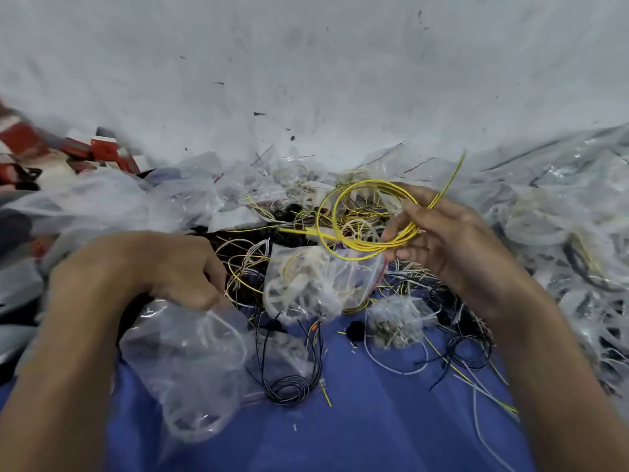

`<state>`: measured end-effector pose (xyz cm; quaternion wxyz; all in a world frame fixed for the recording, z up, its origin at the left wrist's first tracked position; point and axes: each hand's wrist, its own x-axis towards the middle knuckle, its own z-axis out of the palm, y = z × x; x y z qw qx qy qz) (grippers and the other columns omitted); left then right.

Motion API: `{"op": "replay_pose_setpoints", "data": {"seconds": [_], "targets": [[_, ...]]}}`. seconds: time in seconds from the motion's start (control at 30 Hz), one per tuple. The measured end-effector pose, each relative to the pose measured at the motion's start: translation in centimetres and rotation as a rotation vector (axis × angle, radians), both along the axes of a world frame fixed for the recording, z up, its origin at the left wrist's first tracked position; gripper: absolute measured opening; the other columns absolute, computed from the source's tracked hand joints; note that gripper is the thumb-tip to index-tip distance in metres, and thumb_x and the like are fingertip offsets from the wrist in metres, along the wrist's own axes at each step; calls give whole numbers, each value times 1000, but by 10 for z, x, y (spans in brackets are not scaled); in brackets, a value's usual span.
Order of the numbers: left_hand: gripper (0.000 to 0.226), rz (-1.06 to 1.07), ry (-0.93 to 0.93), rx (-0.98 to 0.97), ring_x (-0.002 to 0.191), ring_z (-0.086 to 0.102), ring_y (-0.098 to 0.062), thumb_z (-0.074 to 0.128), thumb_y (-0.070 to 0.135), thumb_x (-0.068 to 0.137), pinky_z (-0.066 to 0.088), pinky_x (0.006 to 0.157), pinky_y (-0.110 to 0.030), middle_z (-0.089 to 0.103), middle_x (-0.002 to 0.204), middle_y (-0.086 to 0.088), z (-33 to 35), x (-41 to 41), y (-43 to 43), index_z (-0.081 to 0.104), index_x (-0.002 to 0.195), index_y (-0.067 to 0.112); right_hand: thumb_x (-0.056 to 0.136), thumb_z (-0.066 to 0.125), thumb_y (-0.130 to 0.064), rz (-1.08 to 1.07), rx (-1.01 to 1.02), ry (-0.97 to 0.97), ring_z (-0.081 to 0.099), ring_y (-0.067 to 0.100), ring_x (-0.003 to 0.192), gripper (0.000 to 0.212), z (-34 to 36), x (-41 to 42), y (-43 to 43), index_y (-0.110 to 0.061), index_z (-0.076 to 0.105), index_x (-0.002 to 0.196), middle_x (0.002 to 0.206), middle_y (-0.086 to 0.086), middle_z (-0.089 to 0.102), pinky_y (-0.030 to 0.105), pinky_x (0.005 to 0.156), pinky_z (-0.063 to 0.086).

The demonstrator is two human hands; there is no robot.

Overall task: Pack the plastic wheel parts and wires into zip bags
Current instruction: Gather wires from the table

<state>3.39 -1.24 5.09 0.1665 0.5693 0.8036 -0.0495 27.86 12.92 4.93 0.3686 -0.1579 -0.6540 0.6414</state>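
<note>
My right hand (439, 233) pinches a coiled yellow wire (343, 219), held above the pile with one end sticking up to the right. My left hand (153, 267) grips the top of a clear zip bag (183, 366) that hangs over the blue cloth (357, 420). Between the hands lies a red-striped zip bag (306, 284) filled with white plastic wheel parts. A loose bundle of black wires (289, 386) lies on the cloth just right of the held bag.
Filled clear bags are heaped on the right (561, 226) and at the back left (102, 199). Red and white boxes (102, 151) lie far left. Loose wires and wheel parts (360, 229) tangle in the middle. A white wall (306, 63) rises behind.
</note>
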Motion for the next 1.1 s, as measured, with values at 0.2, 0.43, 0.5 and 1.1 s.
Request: {"op": "replay_pose_setpoints", "data": {"seconds": [0.2, 0.43, 0.5, 1.1], "targets": [[22, -52, -79, 58, 51, 54, 8, 66, 20, 74, 44, 59, -13, 65, 65, 19, 5, 8, 0, 68, 63, 38, 95, 47, -5, -38, 183, -168, 66, 21, 50, 19, 9, -3, -19, -17, 62, 98, 59, 6, 67, 17, 48, 51], [31, -205, -65, 337, 86, 50, 0, 70, 39, 69, 40, 79, -18, 52, 97, 17, 4, 29, 9, 49, 91, 45, 94, 50, -6, -10, 268, -249, 68, 22, 54, 17, 13, -4, -35, -16, 63, 99, 63, 4, 69, 19, 54, 55], [45, -199, -87, 393, 94, 53, -6, 64, 50, 57, 44, 85, -26, 56, 102, 12, 6, 38, 13, 53, 99, 39, 94, 50, -7, -29, 343, -278, 69, 22, 55, 20, 11, -7, -38, -20, 64, 98, 65, 3, 69, 23, 56, 56], [59, -252, -416, 711, 112, 51, -3, 52, 26, 58, 43, 84, -22, 56, 114, 14, 12, 64, 18, 58, 117, 26, 94, 46, -5, 127, 668, -511, 51, -3, 59, 30, -18, -44, -53, -13, 64, 72, 62, -11, 56, 19, 56, 43]]}}
